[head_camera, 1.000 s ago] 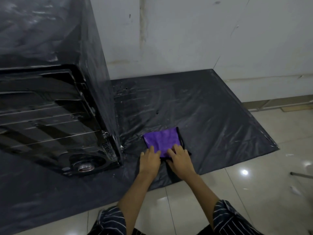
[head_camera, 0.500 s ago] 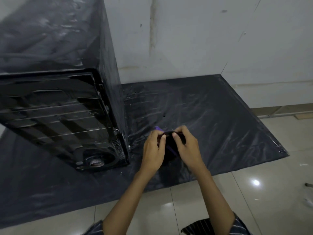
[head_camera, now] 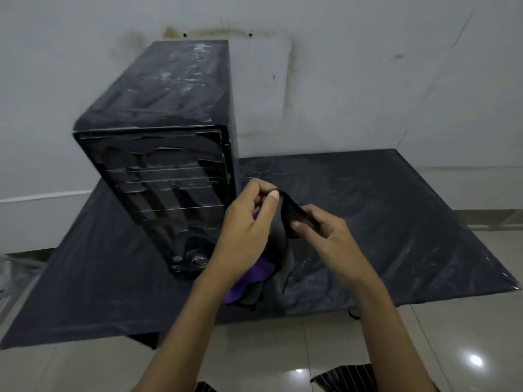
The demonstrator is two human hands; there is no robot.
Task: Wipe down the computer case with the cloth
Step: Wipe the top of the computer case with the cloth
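Observation:
A black computer case (head_camera: 169, 114) stands upright on a black plastic sheet (head_camera: 382, 222), its dusty top and front panel facing me. Just right of its front I hold a cloth (head_camera: 256, 274), purple on one side and dark grey on the other, lifted off the sheet. My left hand (head_camera: 243, 230) pinches its top edge between thumb and fingers. My right hand (head_camera: 325, 236) pinches the same edge a little to the right. The cloth hangs down between both hands, partly hidden behind my left hand.
A white wall (head_camera: 339, 66) rises right behind the case and the sheet. Glossy beige floor tiles (head_camera: 283, 349) lie in front of the sheet. Crumpled plastic (head_camera: 14, 275) shows at the far left edge.
Both hands picked the cloth up off the sheet, where it lay flat, and raised it. The view tilted up and left, so the whole case now shows.

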